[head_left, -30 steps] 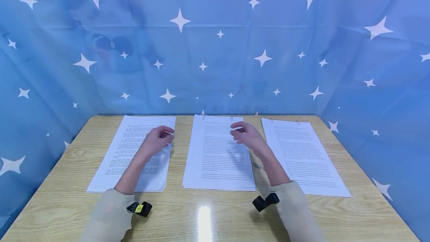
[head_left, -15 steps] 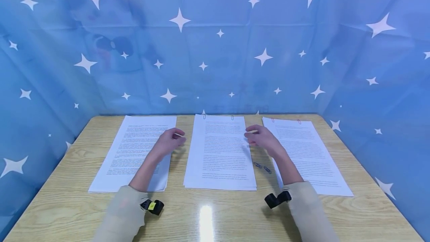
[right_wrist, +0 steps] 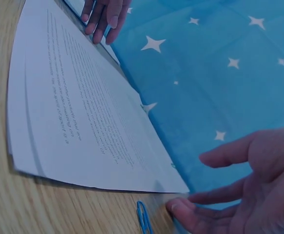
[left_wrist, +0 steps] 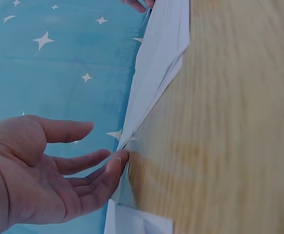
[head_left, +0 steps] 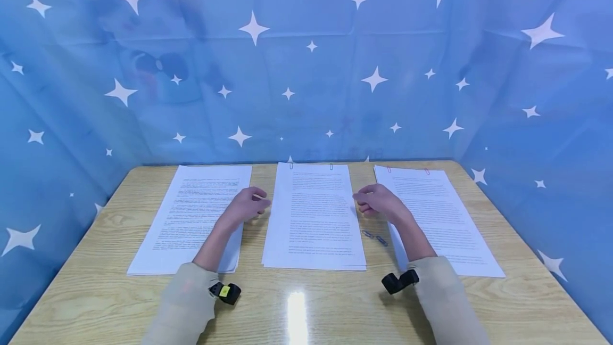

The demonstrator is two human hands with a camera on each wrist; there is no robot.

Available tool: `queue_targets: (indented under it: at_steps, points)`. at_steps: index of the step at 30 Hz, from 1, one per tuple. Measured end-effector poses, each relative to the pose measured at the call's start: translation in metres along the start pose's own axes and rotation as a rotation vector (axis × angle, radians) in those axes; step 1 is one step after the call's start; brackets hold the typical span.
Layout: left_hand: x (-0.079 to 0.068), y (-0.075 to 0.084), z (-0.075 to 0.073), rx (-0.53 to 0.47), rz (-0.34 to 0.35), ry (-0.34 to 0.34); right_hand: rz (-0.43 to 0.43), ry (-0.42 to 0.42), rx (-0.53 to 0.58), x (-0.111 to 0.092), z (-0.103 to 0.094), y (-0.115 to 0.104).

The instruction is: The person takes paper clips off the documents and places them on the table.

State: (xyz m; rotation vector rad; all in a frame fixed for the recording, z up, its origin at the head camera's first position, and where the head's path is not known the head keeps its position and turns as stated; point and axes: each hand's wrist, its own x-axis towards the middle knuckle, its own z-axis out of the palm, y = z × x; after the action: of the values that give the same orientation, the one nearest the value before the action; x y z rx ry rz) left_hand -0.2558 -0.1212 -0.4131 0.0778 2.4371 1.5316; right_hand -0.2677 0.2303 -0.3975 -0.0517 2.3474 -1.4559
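On either side of the middle stack of printed sheets (head_left: 318, 217) my two hands hover, holding nothing. My left hand (head_left: 245, 205) is at its left edge, over the gap beside the left stack (head_left: 191, 217). In the left wrist view, thumb and fingers of the left hand (left_wrist: 59, 175) are apart and loosely bent. My right hand (head_left: 383, 202) is by the right edge; in the right wrist view, this right hand (right_wrist: 258, 185) has loosely bent fingers near the sheets' corner (right_wrist: 171, 187). Two paper clips (head_left: 331, 166) sit on the middle stack's top edge.
Two loose blue paper clips (head_left: 381, 240) lie between the middle and right stacks; one blue paper clip (right_wrist: 142, 217) shows in the right wrist view. The right stack (head_left: 445, 222) carries red paper clips (head_left: 427, 171) on top. A blue star-printed curtain (head_left: 306, 68) stands behind the table (head_left: 258, 302).
Both hands have moved: the left hand rightward off the left stack to the middle stack's edge, the right hand rightward off the middle stack. The loose blue paper clips have come into view.
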Motion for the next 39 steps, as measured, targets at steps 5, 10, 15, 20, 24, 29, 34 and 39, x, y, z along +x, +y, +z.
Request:
queue_targets:
  at_steps: [5,10,15,20,24,29,34,39]
  points:
    - [0.004,0.003,0.007,0.010,-0.014,0.014,0.008,-0.011,-0.011,0.001,0.002,0.001]
    - [0.007,0.006,0.014,0.042,-0.018,0.004,0.038,-0.004,-0.017,0.005,0.006,0.002]
    - [0.008,0.008,0.017,0.054,-0.040,0.021,0.056,0.000,-0.018,0.006,0.008,0.001]
    - [0.009,0.008,0.018,0.072,-0.029,0.017,0.070,0.011,-0.018,0.007,0.009,0.001]
    - [0.010,0.008,0.019,0.079,-0.022,0.009,0.090,0.030,-0.035,0.009,0.010,0.002]
    - [0.010,0.007,0.020,0.071,-0.039,0.011,0.102,0.045,-0.063,0.009,0.011,0.002]
    - [0.009,0.009,0.019,0.074,-0.051,0.006,0.087,0.051,-0.058,0.005,0.010,0.001]
    - [0.007,0.008,0.018,0.055,-0.044,0.000,0.071,0.042,-0.040,0.004,0.010,0.001]
